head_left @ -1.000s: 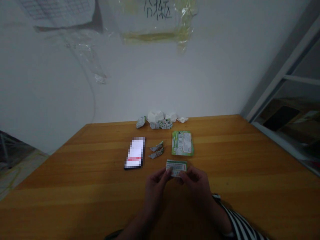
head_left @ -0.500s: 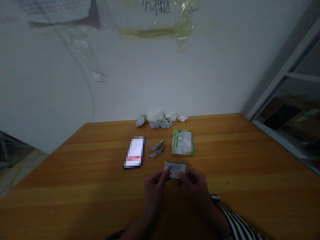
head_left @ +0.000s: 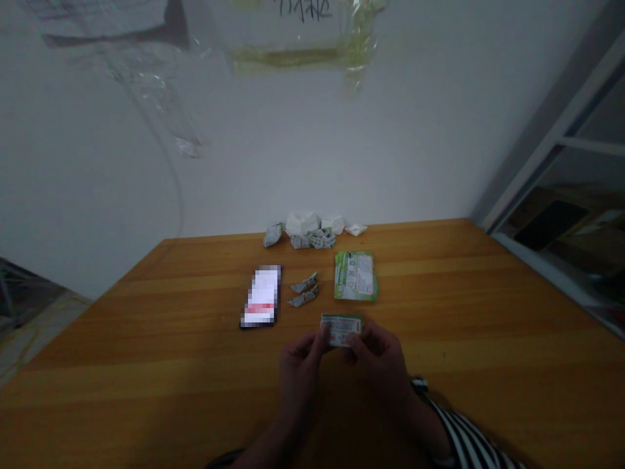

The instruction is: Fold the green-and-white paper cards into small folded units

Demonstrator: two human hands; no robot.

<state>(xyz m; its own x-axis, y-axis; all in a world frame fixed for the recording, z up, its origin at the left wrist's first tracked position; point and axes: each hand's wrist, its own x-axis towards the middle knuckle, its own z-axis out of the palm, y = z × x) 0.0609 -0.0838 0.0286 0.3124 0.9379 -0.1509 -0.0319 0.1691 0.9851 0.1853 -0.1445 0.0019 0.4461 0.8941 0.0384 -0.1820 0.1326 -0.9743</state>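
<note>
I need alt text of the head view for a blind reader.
Left hand and right hand hold a small printed paper above a wooden table. Ahead lie a green packet, a phone, two folded paper pieces and, by the wall, crumpled papers.

Black handwritten Chinese characters [head_left: 305, 9] on clear plastic sheet [head_left: 293, 45], cropped at top, green packet [head_left: 356, 276] print illegible
</note>
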